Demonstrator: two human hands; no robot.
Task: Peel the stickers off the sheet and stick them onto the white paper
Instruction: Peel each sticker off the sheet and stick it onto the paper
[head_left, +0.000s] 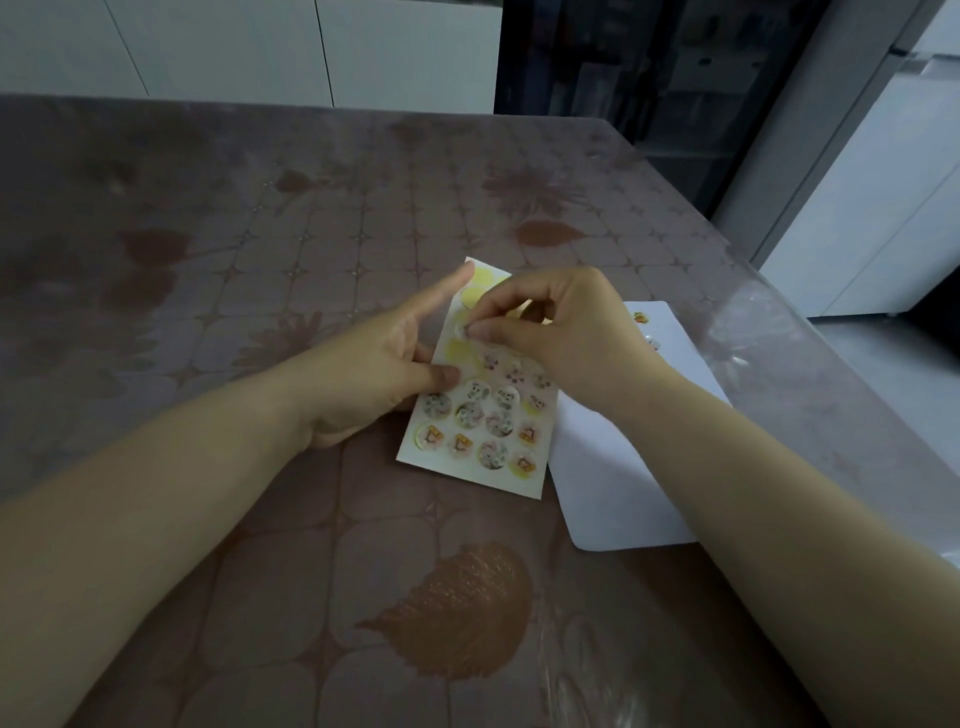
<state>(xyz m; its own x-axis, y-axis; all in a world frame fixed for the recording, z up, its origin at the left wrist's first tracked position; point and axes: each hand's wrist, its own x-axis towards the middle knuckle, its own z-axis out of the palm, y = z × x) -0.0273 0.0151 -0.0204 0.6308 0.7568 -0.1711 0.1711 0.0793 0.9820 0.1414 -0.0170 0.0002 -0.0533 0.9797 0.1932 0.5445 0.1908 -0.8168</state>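
A sticker sheet (483, 431) with several round picture stickers lies in the middle of the table; its upper rows show bare yellow circles. My left hand (384, 364) holds the sheet down at its left edge, thumb pressing on it and index finger stretched along the edge. My right hand (561, 332) hovers over the upper part of the sheet, and its thumb and forefinger pinch a small round sticker (462, 328). The white paper (613, 483) lies to the right of the sheet, partly under my right forearm, with two stickers (640, 317) near its far edge.
The table (260, 260) wears a brown patterned cloth under clear plastic. Its right edge runs close beside the white paper. Beyond it stand a dark glass cabinet (649, 78) and white cupboards (883, 208).
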